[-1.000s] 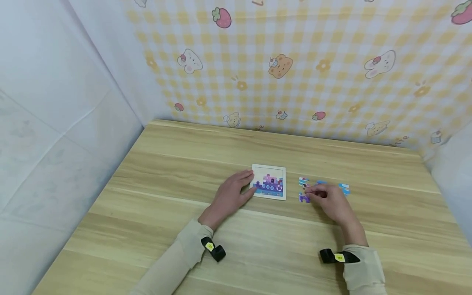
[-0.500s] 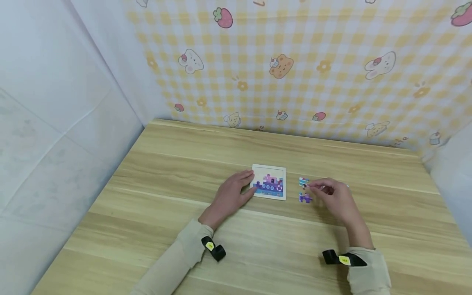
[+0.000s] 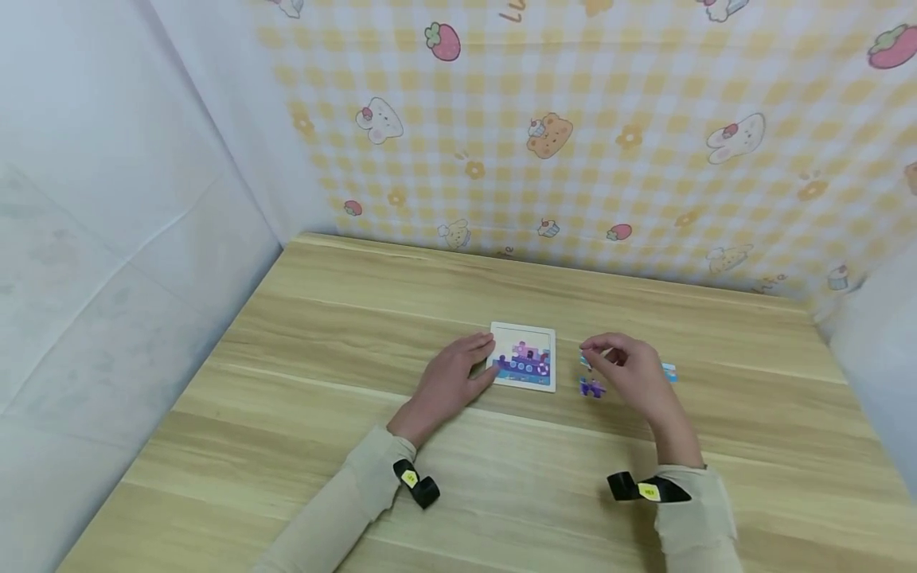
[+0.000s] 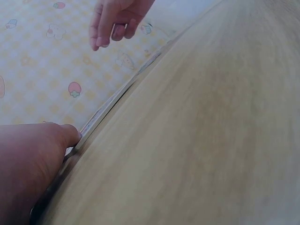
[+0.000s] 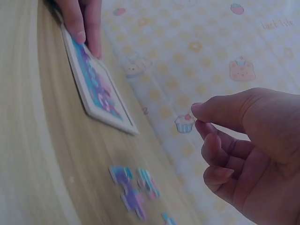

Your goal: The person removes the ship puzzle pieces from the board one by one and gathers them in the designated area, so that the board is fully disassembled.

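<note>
In the head view my left hand (image 3: 447,374) rests at the left edge of a white-framed jigsaw tray (image 3: 554,358), fingers on its rim. The tray's lower part shows a purple and pink ship picture; its upper part is pale and bare. My right hand (image 3: 630,374) hovers over loose puzzle pieces right of the tray. Its thumb and index fingertips come close together, with no piece visible between them. Purple pieces (image 3: 592,388) lie below it. In the right wrist view a striped piece (image 5: 147,183) lies beside the purple ones.
A blue and white piece (image 3: 669,372) shows past the right hand; the hand may hide others. The wooden table (image 3: 358,318) ends at a yellow checked cloth (image 3: 487,191) behind and a white cloth (image 3: 122,263) at the left.
My right hand has lifted from the loose pieces and shifted slightly, now with its fingertips above the upper left piece. The left hand and tray stay in place. The head view has tilted a little.
</note>
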The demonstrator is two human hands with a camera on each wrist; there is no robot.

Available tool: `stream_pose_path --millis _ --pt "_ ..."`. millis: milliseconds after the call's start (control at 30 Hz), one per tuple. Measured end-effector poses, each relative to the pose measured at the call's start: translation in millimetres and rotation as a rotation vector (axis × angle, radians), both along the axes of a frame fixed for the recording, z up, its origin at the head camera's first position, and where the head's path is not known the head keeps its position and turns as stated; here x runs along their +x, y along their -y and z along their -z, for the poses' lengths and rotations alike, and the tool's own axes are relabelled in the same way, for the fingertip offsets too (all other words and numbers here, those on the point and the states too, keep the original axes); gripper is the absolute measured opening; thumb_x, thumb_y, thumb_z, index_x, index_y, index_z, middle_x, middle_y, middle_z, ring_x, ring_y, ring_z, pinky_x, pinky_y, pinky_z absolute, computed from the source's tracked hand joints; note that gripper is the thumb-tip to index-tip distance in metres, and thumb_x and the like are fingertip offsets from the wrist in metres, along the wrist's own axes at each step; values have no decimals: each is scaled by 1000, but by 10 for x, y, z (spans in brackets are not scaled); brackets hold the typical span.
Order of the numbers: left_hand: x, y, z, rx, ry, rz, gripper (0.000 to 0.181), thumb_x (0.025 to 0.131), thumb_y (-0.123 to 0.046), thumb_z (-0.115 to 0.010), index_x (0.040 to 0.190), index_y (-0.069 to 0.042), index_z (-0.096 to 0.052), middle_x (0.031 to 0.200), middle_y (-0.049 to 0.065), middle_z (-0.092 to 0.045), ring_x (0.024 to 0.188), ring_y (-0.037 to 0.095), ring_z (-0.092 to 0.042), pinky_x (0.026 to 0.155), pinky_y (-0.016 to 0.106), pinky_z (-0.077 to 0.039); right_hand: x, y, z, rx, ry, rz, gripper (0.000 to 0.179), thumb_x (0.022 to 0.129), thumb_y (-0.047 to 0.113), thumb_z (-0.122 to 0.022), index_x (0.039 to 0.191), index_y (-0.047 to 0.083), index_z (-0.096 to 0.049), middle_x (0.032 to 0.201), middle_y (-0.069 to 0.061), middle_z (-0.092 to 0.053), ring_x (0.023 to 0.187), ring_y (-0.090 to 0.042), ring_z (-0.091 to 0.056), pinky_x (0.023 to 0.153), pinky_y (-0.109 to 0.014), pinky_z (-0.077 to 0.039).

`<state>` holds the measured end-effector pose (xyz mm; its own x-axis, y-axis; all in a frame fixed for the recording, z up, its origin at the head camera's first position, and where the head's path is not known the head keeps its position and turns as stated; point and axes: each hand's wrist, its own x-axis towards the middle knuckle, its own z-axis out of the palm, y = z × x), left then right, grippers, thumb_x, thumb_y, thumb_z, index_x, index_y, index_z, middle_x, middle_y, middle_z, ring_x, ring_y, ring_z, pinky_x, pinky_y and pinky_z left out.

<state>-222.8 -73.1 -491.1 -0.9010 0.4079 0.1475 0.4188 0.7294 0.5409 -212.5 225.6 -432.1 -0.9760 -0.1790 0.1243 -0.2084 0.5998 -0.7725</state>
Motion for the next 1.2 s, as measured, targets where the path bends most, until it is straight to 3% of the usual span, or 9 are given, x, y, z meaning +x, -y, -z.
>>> stream_pose_path --millis 300,533,733,967,1200 --pt "13 2 4 7 -2 -1 54 104 -37 -62 147 -4 -56 156 4 -51 147 22 -43 124 37 -31 -199 504 37 -95 120 -16 24 104 11 -62 120 -4 -71 97 -21 -67 63 -17 -58 52 -23 -49" --pt "20 -17 2 6 4 0 54 104 -36 -62 147 -4 -56 157 4 -50 147 23 -43 123 38 -32 -272 805 192 -58 141 -18 24 104 8 -60 122 -3 -71 105 -18 -68 67 -18 -57 53 -24 -50" --pt "7 0 -6 -14 -24 -3 53 104 -36 -62 146 -4 -56 156 4 -51 146 23 -45 123 37 -33 -302 882 283 14 121 -16 25 103 6 -59 124 -1 -72 105 -18 -69 68 -18 -58 58 -27 -49" --pt "-3 -2 -12 -13 -33 4 52 104 -35 -63 145 -3 -57 155 6 -52 145 23 -46 123 37 -33 -326 868 312 60 159 -29 28 103 6 -58 127 -2 -70 95 -14 -68 68 -17 -60 61 -31 -49" --pt "-18 -3 5 -18 -50 7 52 104 -36 -62 145 -3 -58 154 6 -53 145 24 -46 122 38 -34 -332 853 320 80 153 -47 31 97 6 -69 126 -5 -71 93 -12 -67 77 -21 -57 68 -28 -50"
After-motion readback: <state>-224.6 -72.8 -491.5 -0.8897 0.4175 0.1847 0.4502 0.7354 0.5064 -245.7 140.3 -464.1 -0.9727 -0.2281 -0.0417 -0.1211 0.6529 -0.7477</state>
